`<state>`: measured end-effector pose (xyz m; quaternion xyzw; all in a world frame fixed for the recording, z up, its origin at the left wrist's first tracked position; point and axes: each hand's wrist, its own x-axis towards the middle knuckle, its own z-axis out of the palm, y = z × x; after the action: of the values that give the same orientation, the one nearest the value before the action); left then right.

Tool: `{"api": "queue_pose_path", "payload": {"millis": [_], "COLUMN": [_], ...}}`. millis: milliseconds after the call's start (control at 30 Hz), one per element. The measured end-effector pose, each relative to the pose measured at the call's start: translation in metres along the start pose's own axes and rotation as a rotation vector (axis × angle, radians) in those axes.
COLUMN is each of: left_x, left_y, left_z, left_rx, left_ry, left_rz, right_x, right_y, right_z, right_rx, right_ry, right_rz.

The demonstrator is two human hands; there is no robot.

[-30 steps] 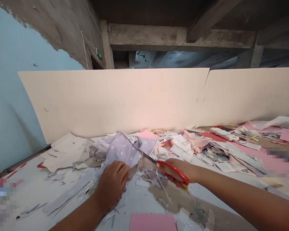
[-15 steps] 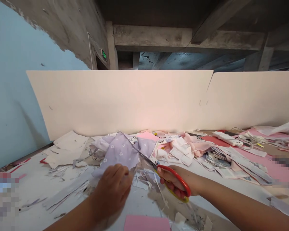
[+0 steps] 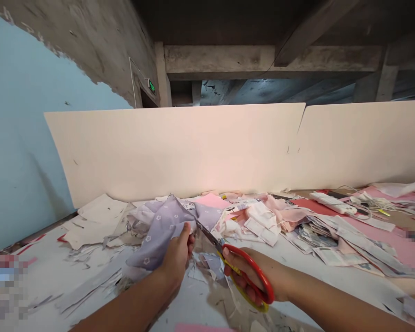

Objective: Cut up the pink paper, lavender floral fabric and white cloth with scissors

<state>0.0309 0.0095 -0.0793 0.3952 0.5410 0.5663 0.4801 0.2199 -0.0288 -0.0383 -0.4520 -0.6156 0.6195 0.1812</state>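
Lavender fabric with small white flowers (image 3: 159,230) is lifted in folds above the white tabletop. My left hand (image 3: 178,251) pinches its near edge, thumb on top and fingers curled beneath. In my right hand (image 3: 251,272) are scissors (image 3: 263,279) with one red and one yellow handle loop, my fingers through the loops. Their blades point up and left, with the tips at the fabric just right of my left thumb. Below the blades lie pale fabric scraps (image 3: 198,269).
Cream paper pieces (image 3: 98,214) lie at the back left. On the right are stacked fabric strips (image 3: 313,235), pink cloth (image 3: 376,235) and a white power strip (image 3: 334,203) with its cord. A tall cream board (image 3: 180,152) stands along the table's back edge.
My left hand has turned from knuckles up to thumb up and now grips the fabric closer to the blades. The scissors have shifted slightly down in view.
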Motion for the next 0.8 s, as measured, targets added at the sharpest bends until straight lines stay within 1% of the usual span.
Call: {"api": "queue_pose_path", "payload": {"millis": [67,100,167,233,333,433,567,700,800], "left_x": [0.002,0.002,0.0,-0.003,-0.008,-0.012,-0.017,-0.016,-0.014], "left_y": [-0.004,-0.006,-0.008,-0.007,-0.005,-0.004,-0.004,-0.007,-0.011], "left_z": [0.0,-0.001,-0.002,-0.003,-0.005,-0.006,-0.006,-0.007,-0.008], "left_rx": [0.043,0.069,0.097,0.108,0.141,0.183,0.266,0.318,0.308], "left_ry": [0.073,0.09,0.106,0.102,0.079,0.049,0.026,0.003,0.015], "left_rz": [0.001,0.008,0.037,0.056,0.08,0.097,0.074,0.092,0.108], "right_x": [0.001,0.001,0.002,0.002,0.002,0.0,-0.002,0.005,0.014], "right_y": [0.002,0.003,0.005,0.005,0.003,-0.003,-0.01,-0.015,-0.018], "right_z": [0.001,0.002,0.004,0.005,0.007,0.008,0.012,0.016,0.017], "right_rx": [0.035,0.053,0.082,0.091,0.056,0.014,-0.016,-0.037,-0.064], "right_ry": [-0.051,-0.082,-0.127,-0.143,-0.12,-0.091,-0.084,-0.059,-0.041], "right_rz": [0.027,0.045,0.092,0.144,0.195,0.163,0.132,0.126,0.126]}}
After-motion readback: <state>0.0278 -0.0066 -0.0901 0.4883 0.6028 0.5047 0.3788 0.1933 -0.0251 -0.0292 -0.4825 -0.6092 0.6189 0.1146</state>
